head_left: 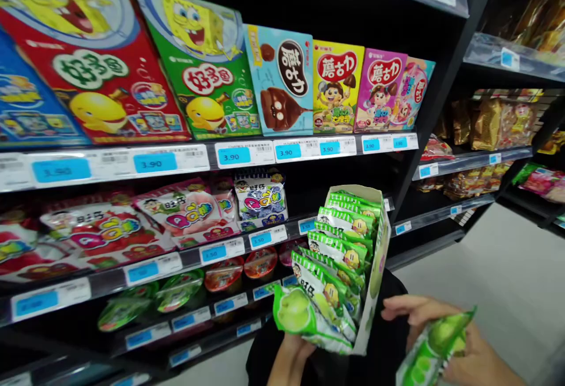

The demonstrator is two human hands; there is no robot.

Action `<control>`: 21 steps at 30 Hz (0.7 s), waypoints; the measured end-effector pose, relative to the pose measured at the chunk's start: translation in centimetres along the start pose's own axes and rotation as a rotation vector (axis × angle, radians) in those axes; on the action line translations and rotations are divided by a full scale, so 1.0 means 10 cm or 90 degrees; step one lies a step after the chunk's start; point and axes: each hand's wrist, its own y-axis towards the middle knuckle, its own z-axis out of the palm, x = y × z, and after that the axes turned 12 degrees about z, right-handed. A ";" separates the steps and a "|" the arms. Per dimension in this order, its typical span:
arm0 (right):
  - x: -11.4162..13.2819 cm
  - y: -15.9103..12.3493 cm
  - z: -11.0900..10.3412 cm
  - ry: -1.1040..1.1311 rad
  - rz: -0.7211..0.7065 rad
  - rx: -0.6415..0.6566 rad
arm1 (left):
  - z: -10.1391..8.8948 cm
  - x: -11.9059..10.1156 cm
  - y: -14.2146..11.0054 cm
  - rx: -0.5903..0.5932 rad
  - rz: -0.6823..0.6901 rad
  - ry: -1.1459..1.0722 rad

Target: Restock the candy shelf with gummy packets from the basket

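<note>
On my feed, the person's left hand sits beneath an open green-and-white cardboard display box; its fingers are hidden, so I cannot tell whether they pinch or spread. The box is packed with rows of glossy green-and-white snack packets. Just beside it, the right hand curls its slightly parted fingers around a matching glossy green-and-white packet, gripping it against the palm. Beyond the box stands a black metal shelf unit, with white price strips bearing blue labels and colourful rectangular cartons.
</note>
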 end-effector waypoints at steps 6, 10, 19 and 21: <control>0.13 -0.03 -0.25 0.192 -0.066 -0.250 | 0.05 0.03 -0.04 0.002 -0.153 -0.028; -0.01 0.00 -0.34 0.228 0.122 -0.373 | 0.19 0.01 0.05 -0.055 -0.229 0.038; -0.25 -0.05 -0.28 0.231 0.095 -0.470 | 0.30 -0.05 0.55 -0.085 -0.175 0.123; -0.26 -0.06 -0.29 0.210 0.083 -0.486 | 0.41 -0.06 0.63 -0.074 -0.092 0.170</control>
